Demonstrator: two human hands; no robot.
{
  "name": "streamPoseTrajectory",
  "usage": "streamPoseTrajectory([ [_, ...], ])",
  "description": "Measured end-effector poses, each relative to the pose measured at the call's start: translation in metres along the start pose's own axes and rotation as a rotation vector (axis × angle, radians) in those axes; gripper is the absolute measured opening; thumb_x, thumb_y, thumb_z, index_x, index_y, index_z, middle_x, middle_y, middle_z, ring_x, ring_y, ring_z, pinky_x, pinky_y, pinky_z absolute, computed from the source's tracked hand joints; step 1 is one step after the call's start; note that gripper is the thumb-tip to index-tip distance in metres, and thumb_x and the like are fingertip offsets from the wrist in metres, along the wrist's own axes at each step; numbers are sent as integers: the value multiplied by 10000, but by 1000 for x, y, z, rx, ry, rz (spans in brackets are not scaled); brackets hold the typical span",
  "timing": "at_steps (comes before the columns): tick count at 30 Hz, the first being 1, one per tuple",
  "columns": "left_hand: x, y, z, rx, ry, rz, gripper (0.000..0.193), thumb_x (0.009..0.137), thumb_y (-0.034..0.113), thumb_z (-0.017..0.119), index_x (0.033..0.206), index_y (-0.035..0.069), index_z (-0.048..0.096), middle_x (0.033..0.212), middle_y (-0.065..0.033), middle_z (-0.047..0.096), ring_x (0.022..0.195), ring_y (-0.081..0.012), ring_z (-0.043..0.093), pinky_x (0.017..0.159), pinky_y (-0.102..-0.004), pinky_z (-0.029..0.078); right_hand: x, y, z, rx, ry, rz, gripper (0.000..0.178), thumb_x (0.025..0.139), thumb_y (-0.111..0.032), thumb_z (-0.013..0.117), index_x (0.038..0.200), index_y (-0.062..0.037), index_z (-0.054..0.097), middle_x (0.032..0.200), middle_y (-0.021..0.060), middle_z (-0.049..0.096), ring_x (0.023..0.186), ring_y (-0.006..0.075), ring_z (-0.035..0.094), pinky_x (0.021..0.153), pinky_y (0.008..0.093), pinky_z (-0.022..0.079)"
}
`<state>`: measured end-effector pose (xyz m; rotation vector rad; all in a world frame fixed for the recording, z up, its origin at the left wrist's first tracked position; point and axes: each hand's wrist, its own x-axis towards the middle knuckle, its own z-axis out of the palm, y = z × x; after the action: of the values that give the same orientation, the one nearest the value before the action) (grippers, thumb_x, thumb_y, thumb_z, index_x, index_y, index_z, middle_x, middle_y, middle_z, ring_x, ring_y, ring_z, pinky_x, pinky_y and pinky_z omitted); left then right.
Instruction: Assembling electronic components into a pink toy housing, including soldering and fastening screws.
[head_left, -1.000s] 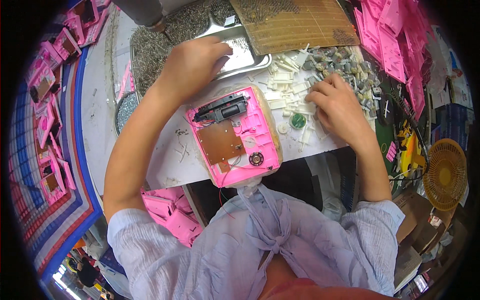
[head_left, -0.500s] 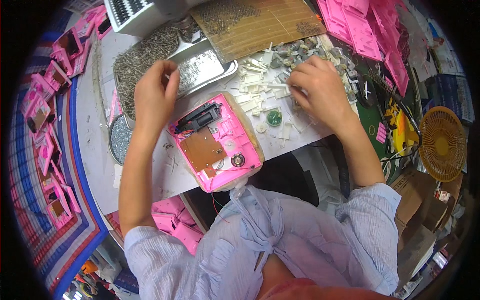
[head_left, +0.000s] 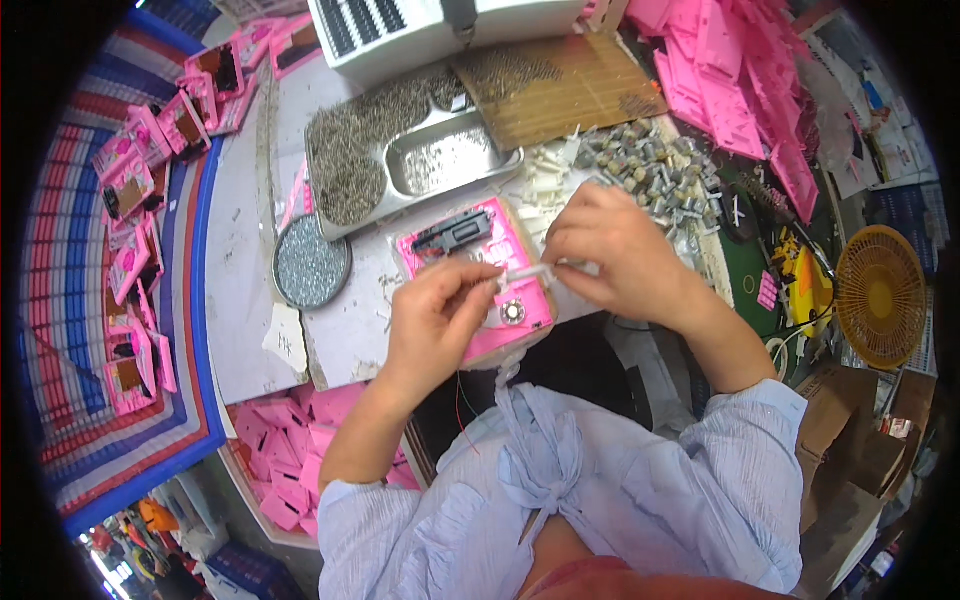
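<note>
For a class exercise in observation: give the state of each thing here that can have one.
Pink housing: open, inner parts showing.
White plastic piece: held by right hand.
Left hand: beside it, grip unclear.
Metal tray: one section heaped, another sparsely filled.
Round dish: well filled.
Brown sheet: small pieces scattered on it.

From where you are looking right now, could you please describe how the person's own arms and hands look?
The left hand and right hand are bare, without gloves. The forearms show no watch or bracelet. Above them are loose, crinkled, pale blue sleeves.
</note>
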<state>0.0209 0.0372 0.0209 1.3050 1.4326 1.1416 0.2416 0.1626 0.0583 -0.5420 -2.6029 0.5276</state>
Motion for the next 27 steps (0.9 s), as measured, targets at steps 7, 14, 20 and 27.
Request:
streamPoseTrajectory([
  [7, -14, -1, 3, -249, -202, -220, 196, 992, 64, 648, 1126, -72, 689, 825, -62, 714, 689, -98, 677, 610, -235, 551, -9, -6, 2, 377, -259, 242, 231, 765, -87, 733, 996, -78, 733, 967, 88, 699, 889, 308, 653, 771, 414, 531],
  [14, -23, -6, -21, -510, -226, -428, 202, 1040, 152, 593, 1069, -35, 663, 797, -62, 674, 563, -98, 599, 503, -229, 473, 2, -36, 23, 249, -26, -139, 498, 720, -18, 776, 1204, -67, 674, 940, 92, 677, 812, 297, 665, 683, 387, 550],
  [20, -40, -2, -36, -572, -198, -303, 324, 966, 106, 690, 1251, -15, 595, 918, -53, 680, 672, -59, 598, 575, -196, 475, 7, -33, 43, 557, -20, -4, 301, 861, -129, 782, 1142, -46, 712, 942, 118, 730, 756, 221, 703, 690, 346, 553],
  [27, -96, -37, -14, 561, 25, 229, 304, 822, 76, 789, 1093, 20, 663, 901, -102, 624, 719, -222, 628, 609, -319, 512, -22, 8, 58, 1616, 153, 425, 314, 962, -78, 668, 1249, 43, 633, 1035, 170, 730, 911, 225, 715, 849, 361, 585],
])
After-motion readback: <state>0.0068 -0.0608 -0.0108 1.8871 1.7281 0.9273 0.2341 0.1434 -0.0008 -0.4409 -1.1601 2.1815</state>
